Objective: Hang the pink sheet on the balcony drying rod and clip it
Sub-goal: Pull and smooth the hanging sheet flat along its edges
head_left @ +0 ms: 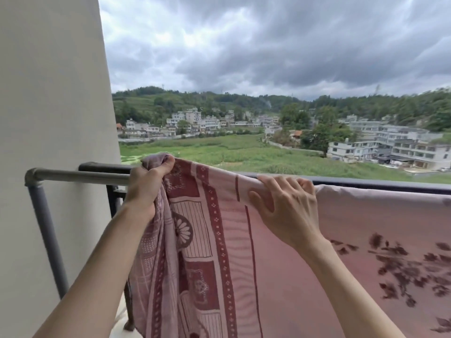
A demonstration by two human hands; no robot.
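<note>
The pink sheet (288, 259), patterned with dark red borders and leaf prints, hangs draped over the grey metal drying rod (80, 176). My left hand (146, 184) is clenched on the bunched left corner of the sheet, lifted just above the rod. My right hand (288, 203) lies over the top fold of the sheet, fingers curled over the rod and thumb pressing the cloth in front. The rod under the sheet is hidden. No clip is visible.
A white wall (48, 118) stands on the left, where the rod bends down into a grey post (46, 230). A black balcony railing (380, 183) runs behind the rod. Beyond lie fields, buildings and cloudy sky.
</note>
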